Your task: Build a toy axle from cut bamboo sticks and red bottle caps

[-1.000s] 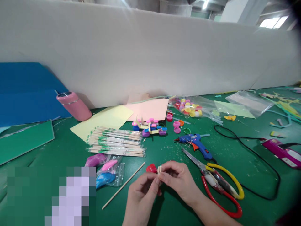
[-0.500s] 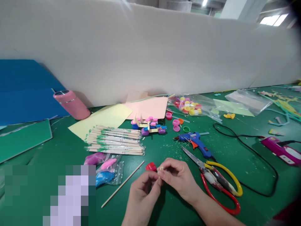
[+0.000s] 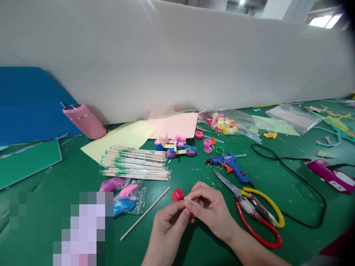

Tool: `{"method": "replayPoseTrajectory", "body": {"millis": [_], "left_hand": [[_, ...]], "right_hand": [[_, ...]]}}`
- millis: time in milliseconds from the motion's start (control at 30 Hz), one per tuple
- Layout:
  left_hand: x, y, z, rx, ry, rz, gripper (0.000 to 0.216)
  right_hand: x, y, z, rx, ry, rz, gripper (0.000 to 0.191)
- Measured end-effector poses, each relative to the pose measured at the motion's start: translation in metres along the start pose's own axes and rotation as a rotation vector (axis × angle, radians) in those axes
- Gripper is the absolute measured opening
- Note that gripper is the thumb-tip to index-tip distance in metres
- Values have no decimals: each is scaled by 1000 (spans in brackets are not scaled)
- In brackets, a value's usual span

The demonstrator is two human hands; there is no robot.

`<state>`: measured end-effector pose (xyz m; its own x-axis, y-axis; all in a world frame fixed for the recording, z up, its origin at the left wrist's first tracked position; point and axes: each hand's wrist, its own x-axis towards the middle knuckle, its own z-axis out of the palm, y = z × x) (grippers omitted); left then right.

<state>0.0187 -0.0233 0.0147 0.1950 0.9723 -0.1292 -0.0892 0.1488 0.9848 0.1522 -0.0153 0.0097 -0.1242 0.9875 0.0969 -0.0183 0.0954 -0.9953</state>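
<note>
My left hand [image 3: 172,225] and my right hand [image 3: 212,207] meet in front of me with fingertips touching. A small pale piece [image 3: 189,198] shows at the pinched thumb and finger of my right hand. My left hand is closed, thumb against fingers; what it pinches is hidden. Just beyond the fingertips sits a red ridged bottle cap [image 3: 177,194], maybe more than one. On the left, a thin wooden stick [image 3: 145,213] lies slantwise on the green table. Large scissors [image 3: 249,203] with red and yellow handles lie open right of my right hand.
A blue glue gun [image 3: 230,166] lies beyond the scissors, near a black cord [image 3: 294,177]. Wrapped chopsticks [image 3: 135,162], bagged clay [image 3: 124,195] and small toy cars [image 3: 180,149] are left of centre. Bagged caps [image 3: 222,123] and a pink bottle [image 3: 84,121] stand farther back.
The view has shifted slightly. My fingers have moved a little around the small pale piece, and both hands stay together in the same place.
</note>
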Motion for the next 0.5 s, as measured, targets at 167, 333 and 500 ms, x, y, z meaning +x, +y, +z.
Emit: {"method": "replayPoseTrajectory", "body": {"millis": [167, 333, 500], "left_hand": [[1, 0, 0, 60, -7, 72, 12], [0, 4, 1, 94, -37, 61, 14], [-2, 6, 4, 108, -44, 21, 21]], "right_hand": [[0, 0, 0, -22, -28, 8, 14], [-4, -11, -16, -238, -16, -62, 18], [-27, -15, -65, -621, 158, 38, 13]]}}
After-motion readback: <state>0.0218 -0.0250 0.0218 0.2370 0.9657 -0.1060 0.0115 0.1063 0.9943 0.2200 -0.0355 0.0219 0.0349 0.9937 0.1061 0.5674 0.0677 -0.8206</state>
